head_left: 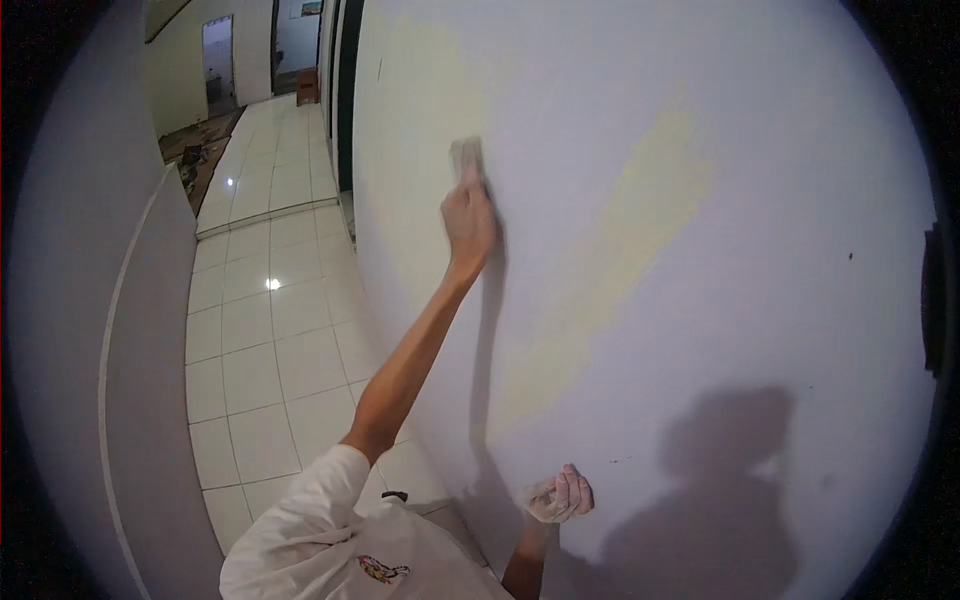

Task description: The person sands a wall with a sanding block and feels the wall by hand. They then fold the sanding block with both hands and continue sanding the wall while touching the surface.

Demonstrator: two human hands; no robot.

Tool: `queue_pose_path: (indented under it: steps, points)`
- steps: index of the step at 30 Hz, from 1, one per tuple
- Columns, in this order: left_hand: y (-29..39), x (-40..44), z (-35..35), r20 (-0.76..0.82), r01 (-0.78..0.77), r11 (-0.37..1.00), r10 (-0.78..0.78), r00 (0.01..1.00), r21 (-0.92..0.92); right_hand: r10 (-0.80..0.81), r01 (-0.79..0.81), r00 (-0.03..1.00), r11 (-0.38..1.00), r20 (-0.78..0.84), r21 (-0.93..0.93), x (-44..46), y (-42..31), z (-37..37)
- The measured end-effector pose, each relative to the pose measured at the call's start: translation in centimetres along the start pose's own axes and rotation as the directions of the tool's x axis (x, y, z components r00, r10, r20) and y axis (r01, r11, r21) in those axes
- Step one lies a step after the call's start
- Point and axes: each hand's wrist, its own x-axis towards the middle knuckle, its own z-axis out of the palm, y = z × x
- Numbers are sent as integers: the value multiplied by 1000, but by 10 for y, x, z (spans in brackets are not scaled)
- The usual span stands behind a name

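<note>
My left hand (468, 220) is raised against the pale lilac wall (590, 130), arm stretched upward. Its fingers are pressed together and blurred at the tips; a pale greyish patch shows there, and I cannot make out whether it is dusty fingertips or a thin thing held flat on the wall. Lower down, my right hand (560, 496) is close to the wall with its fingers curled in. Whitish dust covers these fingers, and whatever they may hold is hidden. A yellowish patch (610, 270) runs diagonally across the wall between and right of my hands.
A fainter yellowish area (415, 130) lies on the wall left of my raised hand. White floor tiles (265, 360) stretch along a corridor with a low step. A grey wall (130, 330) stands on the left. Doorways and a brown stool (307, 86) are at the far end.
</note>
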Motion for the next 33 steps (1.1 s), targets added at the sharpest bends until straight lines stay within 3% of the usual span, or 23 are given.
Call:
queue_pose_path:
  steps: [2,3,4,5,10,14,16,17,19,22,24,27,30,32,33]
  points:
    - [65,6,13,70,-220,975,222,973,-32,-32,32,999,999,37,-4,-3,4,-2]
    - [91,8,10,266,-160,978,119,957,137,-30,30,999,1000,14,2,-5,5,-1]
    - [92,8,23,181,-399,917,391,903,10,-30,30,1000,1000,-11,8,-6,5,1]
    - [94,7,36,81,-626,777,630,773,-67,-29,29,1000,1000,-8,7,-6,5,2]
    - [58,36,39,-105,-901,430,895,434,-58,-12,13,999,1000,-32,20,-8,5,1]
    - [28,41,12,77,-687,725,683,727,47,0,1,1000,1000,-23,20,-3,1,0]
    - [3,48,-3,123,-483,868,470,874,115,10,-10,999,1000,40,-16,-1,-1,-5]
    - [-11,44,-6,114,-477,869,465,878,130,12,-11,999,1000,38,-12,-1,-1,-5]
    - [-52,26,-24,250,-417,872,356,900,257,12,-12,1000,1000,26,14,-2,0,-3]
    - [-84,-40,-39,211,-511,834,471,856,209,-11,12,999,1000,50,-21,-5,3,-6]
    - [-118,-91,-52,207,-479,850,440,874,218,-1,1,998,1000,56,-6,0,1,-6]
    - [-203,-147,-78,216,-67,948,-2,976,311,2,-1,999,1000,50,-7,-1,1,-2]
    - [-216,-167,-94,215,341,829,-468,857,444,-13,14,1000,1000,24,-27,-2,3,1]
    - [-264,-177,-100,54,473,672,-605,794,570,-21,22,1000,999,16,-27,1,2,0]
    - [-299,-187,-105,56,472,674,-604,795,569,-9,9,1000,999,20,-32,0,1,0]
